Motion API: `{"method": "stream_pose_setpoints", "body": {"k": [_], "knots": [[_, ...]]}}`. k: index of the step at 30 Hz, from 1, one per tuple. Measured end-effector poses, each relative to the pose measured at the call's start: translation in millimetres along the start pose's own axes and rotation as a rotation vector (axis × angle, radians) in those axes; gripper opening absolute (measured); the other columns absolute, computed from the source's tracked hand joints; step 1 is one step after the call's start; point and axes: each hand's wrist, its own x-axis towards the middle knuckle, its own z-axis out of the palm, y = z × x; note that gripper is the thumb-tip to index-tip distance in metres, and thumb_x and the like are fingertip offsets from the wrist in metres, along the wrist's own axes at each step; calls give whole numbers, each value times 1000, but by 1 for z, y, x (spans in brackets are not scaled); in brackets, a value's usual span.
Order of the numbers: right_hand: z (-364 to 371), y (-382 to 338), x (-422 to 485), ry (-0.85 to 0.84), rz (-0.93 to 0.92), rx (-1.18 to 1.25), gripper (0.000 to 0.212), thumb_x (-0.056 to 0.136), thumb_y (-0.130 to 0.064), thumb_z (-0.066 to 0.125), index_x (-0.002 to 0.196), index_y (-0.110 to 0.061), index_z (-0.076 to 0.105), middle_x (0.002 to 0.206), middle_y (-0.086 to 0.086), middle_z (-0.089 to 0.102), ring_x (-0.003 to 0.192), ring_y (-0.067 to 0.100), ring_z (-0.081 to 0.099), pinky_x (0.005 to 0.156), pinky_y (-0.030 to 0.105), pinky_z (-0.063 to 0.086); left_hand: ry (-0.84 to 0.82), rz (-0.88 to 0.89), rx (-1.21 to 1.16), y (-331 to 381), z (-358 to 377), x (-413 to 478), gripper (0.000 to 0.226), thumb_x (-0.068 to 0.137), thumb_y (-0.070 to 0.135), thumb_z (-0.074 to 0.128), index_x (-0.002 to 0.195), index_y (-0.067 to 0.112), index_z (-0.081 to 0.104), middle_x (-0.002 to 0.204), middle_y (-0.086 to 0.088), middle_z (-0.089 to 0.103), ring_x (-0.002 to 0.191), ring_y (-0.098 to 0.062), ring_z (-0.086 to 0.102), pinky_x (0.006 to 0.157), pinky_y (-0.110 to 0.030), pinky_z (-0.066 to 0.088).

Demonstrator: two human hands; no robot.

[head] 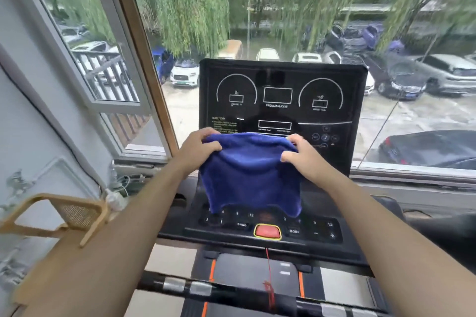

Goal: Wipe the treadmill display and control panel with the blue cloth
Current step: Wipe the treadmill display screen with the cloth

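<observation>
Large window (283,20) overlooks willows (190,5), parked cars (438,74)

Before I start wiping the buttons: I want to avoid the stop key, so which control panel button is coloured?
The red button with a yellow rim, centre of the control panel, between PROG and MODE; the others are black.

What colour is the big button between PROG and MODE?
Red with a yellow border, the button shows best in the head view.

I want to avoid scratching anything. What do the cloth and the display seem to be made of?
Cloth: soft, fuzzy blue fabric, likely microfibre or terry; it sags in folds between both hands. Display: glossy black plastic or glass, can't tell which; it mirrors a dark silhouette, with white printed markings.
</observation>
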Motion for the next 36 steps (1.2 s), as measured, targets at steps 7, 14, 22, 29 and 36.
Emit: {"method": "stream_pose_setpoints", "body": {"k": [7,14,22,29,36], "knots": [[13,-37,75,226,-64,43,40,78,-10,60,111,-25,43,95,-8,57,85,9,55,77,27,43,252,115,84,8,-18,85,13,82,9,54,85,21,59,82,4,65,81,-17,60,72,-29,43],[4,-86,169,616,-241,-264,18,95,-14,51,109,-16,60,112,6,60,105,25,56,88,29,37,575,269,324,40,-14,172,19,88,10,46,104,18,51,105,-3,54,81,-26,49,68,-36,35],[60,-39,231,623,-358,-876,60,98,-28,50,148,1,37,156,31,26,145,45,25,119,50,20,653,506,542,-1,30,236,20,90,10,55,106,9,67,129,-11,59,122,-31,51,101,-44,41],[72,6,223,544,-510,-1024,65,100,-35,43,156,-6,24,163,25,9,152,35,5,124,41,-4,413,604,930,-68,55,195,62,106,38,33,158,7,19,166,-9,8,155,-24,3,124,-44,-2],[117,58,178,379,-567,-1153,55,99,-34,42,147,-7,41,160,19,14,148,34,19,124,41,1,313,570,1036,-135,66,150,72,99,39,41,156,8,13,166,-7,6,152,-25,5,123,-42,-5]]}}
